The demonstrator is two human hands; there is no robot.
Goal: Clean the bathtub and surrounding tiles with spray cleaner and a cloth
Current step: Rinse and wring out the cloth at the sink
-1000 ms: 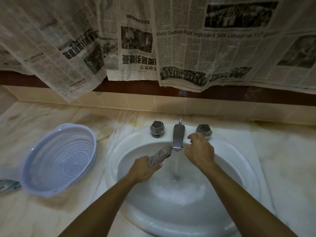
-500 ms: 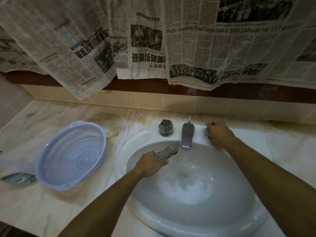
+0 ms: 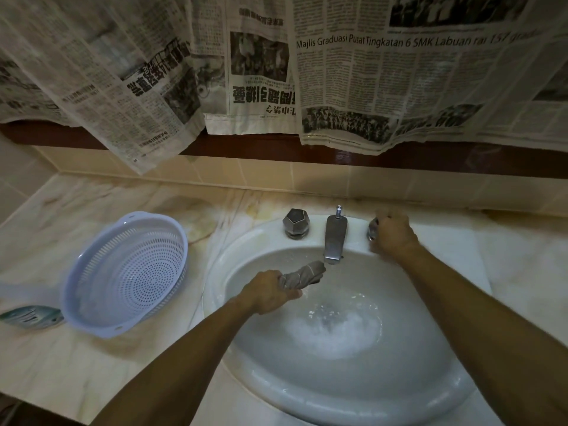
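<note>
Gripping the cloth (image 3: 302,275) bunched in the curled left hand (image 3: 270,292) over the basin (image 3: 353,404), just left of the spout (image 3: 335,238): soft, limp, probably wet and heavy, best held wadded; right hand (image 3: 392,233) curled round the right tap knob (image 3: 372,230), arm outstretched.

Right tap knob (image 3: 372,229) mostly hidden under right hand (image 3: 393,233); teal object (image 3: 29,316) left of colander (image 3: 126,273), edge-cut, unidentifiable.

Newspaper sheets (image 3: 353,72) are hung across the wall above a dark red band (image 3: 430,155) and cream tiles (image 3: 276,176). A white basin (image 3: 353,404) is set into a marbled counter (image 3: 76,364). The light is dim.
</note>
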